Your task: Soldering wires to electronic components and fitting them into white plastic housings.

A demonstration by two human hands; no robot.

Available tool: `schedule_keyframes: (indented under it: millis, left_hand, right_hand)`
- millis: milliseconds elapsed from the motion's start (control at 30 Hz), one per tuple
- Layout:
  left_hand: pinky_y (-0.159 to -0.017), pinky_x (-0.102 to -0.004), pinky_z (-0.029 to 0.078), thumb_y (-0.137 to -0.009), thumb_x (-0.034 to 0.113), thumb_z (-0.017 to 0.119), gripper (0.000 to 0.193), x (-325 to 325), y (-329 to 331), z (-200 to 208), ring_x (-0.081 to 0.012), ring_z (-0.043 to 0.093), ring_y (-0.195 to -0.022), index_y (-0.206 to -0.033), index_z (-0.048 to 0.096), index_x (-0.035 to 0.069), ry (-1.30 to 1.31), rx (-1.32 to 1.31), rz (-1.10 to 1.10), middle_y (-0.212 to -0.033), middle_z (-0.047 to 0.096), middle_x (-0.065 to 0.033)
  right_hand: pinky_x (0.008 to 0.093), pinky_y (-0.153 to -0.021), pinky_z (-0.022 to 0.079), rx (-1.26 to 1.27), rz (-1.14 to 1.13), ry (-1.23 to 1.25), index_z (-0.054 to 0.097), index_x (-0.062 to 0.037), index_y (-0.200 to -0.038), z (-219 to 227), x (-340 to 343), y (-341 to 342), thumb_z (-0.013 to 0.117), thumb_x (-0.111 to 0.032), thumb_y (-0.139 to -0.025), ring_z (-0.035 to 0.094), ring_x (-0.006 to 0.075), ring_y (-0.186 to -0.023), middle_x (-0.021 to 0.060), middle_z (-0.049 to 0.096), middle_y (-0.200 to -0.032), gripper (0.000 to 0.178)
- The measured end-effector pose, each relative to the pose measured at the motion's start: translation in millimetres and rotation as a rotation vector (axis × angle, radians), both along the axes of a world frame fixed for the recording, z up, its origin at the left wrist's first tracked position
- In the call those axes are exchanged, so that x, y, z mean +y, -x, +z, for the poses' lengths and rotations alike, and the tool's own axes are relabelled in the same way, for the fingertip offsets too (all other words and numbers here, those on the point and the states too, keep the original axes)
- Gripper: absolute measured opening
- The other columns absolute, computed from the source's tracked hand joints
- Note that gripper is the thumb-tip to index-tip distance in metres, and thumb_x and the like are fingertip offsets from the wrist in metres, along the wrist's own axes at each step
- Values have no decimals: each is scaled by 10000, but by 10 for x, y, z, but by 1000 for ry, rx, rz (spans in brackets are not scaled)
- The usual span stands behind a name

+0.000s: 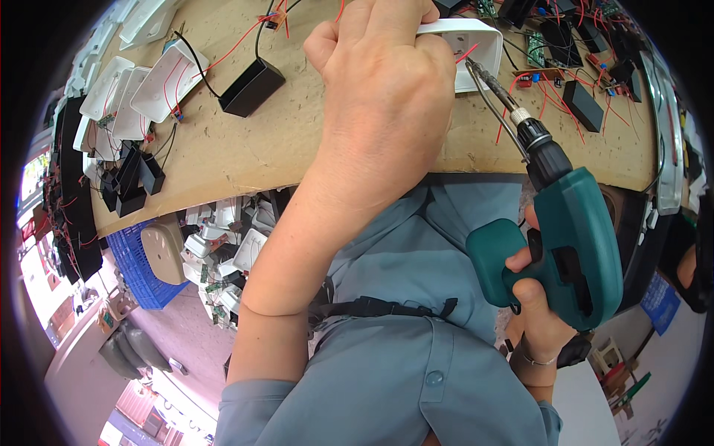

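My left hand [387, 111] is closed around a white plastic housing [487, 48] at the far edge of the workbench, its open side facing right. A short red wire [467, 53] shows in the housing. In my right hand [537, 297] is a green pistol-shaped soldering gun [576, 230], my fingers wrapped around its handle by the trigger. Its metal tip [480, 70] and a thin feed tube point up and left into the housing, close to the red wire. Whether tip and wire touch I cannot tell. My left fingertips are partly hidden behind the hand.
White housings [167, 82] with wires lie at the left of the bench [245, 149], beside a black box [253, 85] and several smaller black blocks [130, 178]. Circuit boards [535, 48] and red wires crowd the right. Below stand a blue crate [141, 260] and a heap of white parts [223, 256].
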State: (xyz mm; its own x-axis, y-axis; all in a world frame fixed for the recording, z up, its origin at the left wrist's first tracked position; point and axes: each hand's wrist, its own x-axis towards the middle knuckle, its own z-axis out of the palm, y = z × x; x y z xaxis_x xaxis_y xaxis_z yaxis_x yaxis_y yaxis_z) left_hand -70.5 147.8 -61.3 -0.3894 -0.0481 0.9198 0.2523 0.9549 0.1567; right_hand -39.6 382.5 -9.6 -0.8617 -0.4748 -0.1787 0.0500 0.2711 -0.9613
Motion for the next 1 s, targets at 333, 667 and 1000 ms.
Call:
schedule_keyframes:
  millis: [333,667,1000]
  left_hand:
    - [-710,-341,323,-688,24,533,71,149,-247,464,-246,492,-796,-744,539,-18,11,-606,217,-918,512,-119]
    - [-804,-427,266,-608,116,584,99,149,-290,167,-235,432,-1021,-679,566,48,-24,-362,212,-1035,499,-73]
    - [-793,-345,269,-569,112,655,169,136,-321,278,-224,498,-898,-731,610,96,46,-336,178,-915,553,-26]
  right_hand:
    - [226,-567,464,151,-31,86,397,74,-1153,4,79,34,702,-427,-659,554,129,-632,210,544,-1045,767]
    - [299,-660,515,-612,266,1028,269,30,-1272,-203,-311,460,624,-346,-758,483,279,-1046,307,74,-1348,728]
    - [336,-889,450,-632,340,1030,223,36,-1282,-294,-667,593,560,-432,-775,268,368,-1226,302,168,-1321,768]
